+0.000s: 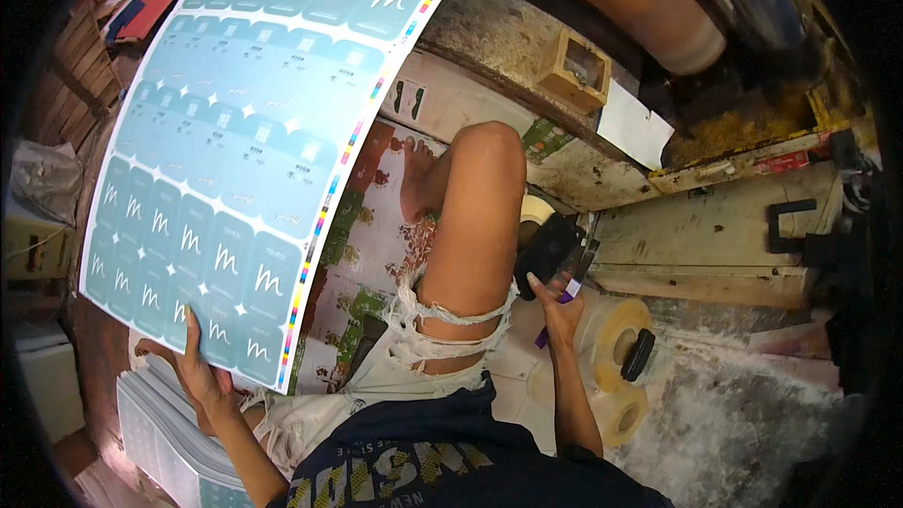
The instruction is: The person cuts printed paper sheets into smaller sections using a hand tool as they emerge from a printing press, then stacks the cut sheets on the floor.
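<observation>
My left hand (203,378) grips the near edge of a large printed sheet (249,146), thumb on top and fingers beneath. The sheet is teal and pale blue, patterned with rows of label shapes, with a colour bar down its right side. It bows upward and away from me, its far end cut off by the view. Beside my right knee, my right hand (562,309) is closed on a black blocky object (548,252) whose kind I cannot make out. A purple strip (570,292) shows at the fingers. Below my left hand sits a thick stack of printed sheets (174,428).
Rolls of clear tape or film (616,343) lie right of my right forearm. Ahead, a grimy machine carries a large brown roller (649,9), a small wooden box (575,71) and a white paper (635,124). Printed sheets (343,254) cover the floor by my bare foot.
</observation>
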Demonstrator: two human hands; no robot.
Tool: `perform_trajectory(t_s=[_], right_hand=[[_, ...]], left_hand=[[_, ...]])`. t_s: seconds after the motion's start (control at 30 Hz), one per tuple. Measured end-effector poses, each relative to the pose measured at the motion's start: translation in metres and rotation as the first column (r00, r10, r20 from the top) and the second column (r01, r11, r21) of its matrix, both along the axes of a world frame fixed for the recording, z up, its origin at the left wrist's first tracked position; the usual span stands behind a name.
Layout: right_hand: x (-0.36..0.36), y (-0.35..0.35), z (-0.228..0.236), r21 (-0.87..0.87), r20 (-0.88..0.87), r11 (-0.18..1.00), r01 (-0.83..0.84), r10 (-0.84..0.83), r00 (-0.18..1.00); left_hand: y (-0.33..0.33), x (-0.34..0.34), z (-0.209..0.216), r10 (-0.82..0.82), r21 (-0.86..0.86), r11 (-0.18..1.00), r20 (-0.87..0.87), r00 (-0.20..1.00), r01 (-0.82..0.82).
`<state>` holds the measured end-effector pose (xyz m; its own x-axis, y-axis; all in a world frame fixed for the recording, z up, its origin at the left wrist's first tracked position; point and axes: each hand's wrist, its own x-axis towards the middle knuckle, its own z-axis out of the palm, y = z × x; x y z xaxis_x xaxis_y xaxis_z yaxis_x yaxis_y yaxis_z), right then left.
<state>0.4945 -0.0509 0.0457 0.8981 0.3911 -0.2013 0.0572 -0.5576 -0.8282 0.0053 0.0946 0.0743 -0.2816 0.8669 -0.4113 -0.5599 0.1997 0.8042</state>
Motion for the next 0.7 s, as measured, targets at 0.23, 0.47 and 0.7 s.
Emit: perform_trajectory(t_s=[0.23,0.47,0.7], right_hand=[[0.007,-0.01,-0.027,0.123,-0.029,0.99,-0.067,0.071,0.997],[0.025,-0.001,-0.013,-0.219,0.278,0.889,-0.402,0.452,0.848],[0.066,-0.004,-0.028,-0.292,0.404,0.841,-0.456,0.54,0.738]], left_hand=[[-0.03,-0.02,0.001,0.023,-0.001,1.0,-0.116,0.993,-0.023],[-0.056,-0.029,-0.007,0.086,-0.114,0.987,-0.203,0.975,-0.111],[-0.093,-0.038,-0.047,0.111,-0.071,0.988,-0.268,0.957,-0.134]])
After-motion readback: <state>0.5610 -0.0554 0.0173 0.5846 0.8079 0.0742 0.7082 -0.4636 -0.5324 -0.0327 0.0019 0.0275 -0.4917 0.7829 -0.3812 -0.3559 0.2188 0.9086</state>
